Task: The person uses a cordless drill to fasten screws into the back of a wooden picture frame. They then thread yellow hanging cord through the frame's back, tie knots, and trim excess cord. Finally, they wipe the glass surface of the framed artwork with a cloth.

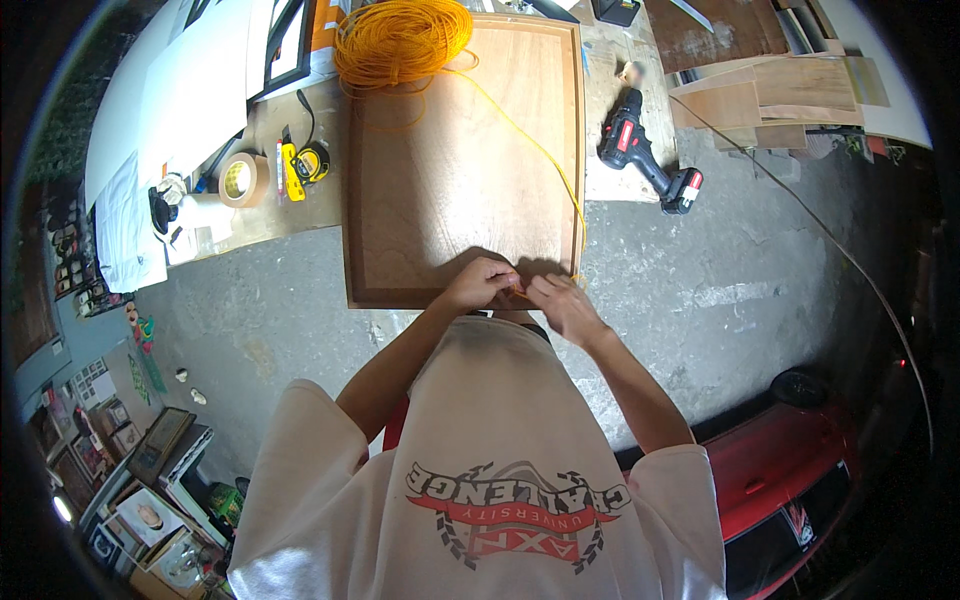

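Observation:
A shallow wooden frame with a flat wooden panel (430,180) lies on the table, its near edge close to my body. Over that near edge, toward the right corner, my left hand (483,282) pinches a bit of orange cord (518,288). Right beside it, my right hand (566,305) has its fingers closed at the same stretch of cord. From there the cord runs up along the frame's right side to a big loose coil of yellow-orange cord (402,42) at the far left corner. The exact fingertip grip is too small to make out.
Left of the frame are a tape measure (312,162), a yellow utility knife (292,172) and a roll of brown tape (243,180). On the right lies a cordless drill (640,155), jutting past the table edge. Wood boards (790,92) are stacked far right; a red car (780,480) stands behind.

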A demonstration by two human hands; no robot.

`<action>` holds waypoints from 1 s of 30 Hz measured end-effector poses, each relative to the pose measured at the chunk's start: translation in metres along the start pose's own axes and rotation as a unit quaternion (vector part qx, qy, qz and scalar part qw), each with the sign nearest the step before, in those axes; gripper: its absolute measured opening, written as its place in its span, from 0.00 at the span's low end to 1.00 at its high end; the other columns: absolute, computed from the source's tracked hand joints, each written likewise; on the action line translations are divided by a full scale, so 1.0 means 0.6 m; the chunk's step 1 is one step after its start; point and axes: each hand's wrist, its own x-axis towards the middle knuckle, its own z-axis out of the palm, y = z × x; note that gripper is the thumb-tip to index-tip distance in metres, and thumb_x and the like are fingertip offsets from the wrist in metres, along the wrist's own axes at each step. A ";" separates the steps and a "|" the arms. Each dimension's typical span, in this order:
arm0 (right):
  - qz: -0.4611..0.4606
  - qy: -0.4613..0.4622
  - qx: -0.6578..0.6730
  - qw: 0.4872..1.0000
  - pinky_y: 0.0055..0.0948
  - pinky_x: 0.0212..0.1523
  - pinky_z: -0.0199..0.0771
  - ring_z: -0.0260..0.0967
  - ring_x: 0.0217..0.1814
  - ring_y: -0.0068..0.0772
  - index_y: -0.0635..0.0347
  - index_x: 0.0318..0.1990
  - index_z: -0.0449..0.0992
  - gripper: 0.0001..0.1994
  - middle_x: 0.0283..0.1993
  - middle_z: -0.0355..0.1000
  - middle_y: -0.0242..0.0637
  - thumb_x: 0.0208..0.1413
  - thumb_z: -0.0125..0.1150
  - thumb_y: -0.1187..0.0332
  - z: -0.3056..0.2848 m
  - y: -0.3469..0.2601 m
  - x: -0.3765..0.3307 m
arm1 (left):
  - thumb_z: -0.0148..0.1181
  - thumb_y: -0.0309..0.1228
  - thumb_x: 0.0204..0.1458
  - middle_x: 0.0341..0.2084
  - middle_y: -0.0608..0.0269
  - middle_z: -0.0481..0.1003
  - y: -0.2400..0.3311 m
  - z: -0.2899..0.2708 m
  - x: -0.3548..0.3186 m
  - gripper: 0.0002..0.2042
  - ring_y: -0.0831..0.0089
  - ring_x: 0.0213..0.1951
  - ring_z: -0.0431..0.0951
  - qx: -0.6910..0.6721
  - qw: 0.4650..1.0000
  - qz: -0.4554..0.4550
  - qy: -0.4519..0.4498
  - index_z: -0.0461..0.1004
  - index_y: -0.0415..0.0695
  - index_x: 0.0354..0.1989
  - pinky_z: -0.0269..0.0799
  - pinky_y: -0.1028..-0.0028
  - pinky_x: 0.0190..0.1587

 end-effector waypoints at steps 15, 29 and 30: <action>0.056 0.090 0.060 0.993 0.43 0.49 0.69 0.68 0.48 0.45 0.58 0.39 0.69 0.06 0.40 0.67 0.41 0.54 0.56 0.74 0.030 0.029 0.000 | 0.69 0.30 0.55 0.35 0.59 0.84 0.027 0.022 -0.023 0.10 0.76 0.36 0.81 -0.026 0.998 -0.011 0.052 0.84 0.38 0.41 0.76 0.72 0.44; 0.030 0.133 0.031 0.990 0.38 0.43 0.70 0.70 0.42 0.38 0.53 0.33 0.73 0.02 0.34 0.69 0.33 0.53 0.58 0.70 0.038 0.020 0.011 | 0.70 0.29 0.55 0.32 0.63 0.81 -0.012 0.025 -0.005 0.08 0.78 0.36 0.78 0.015 0.994 0.074 0.074 0.82 0.38 0.37 0.74 0.74 0.43; 0.032 0.140 0.029 0.989 0.38 0.43 0.71 0.71 0.41 0.38 0.53 0.33 0.73 0.01 0.34 0.70 0.33 0.54 0.58 0.69 0.040 0.019 0.014 | 0.70 0.29 0.55 0.31 0.65 0.80 -0.012 0.024 -0.004 0.07 0.79 0.36 0.77 0.019 0.996 0.059 0.066 0.82 0.38 0.37 0.73 0.74 0.43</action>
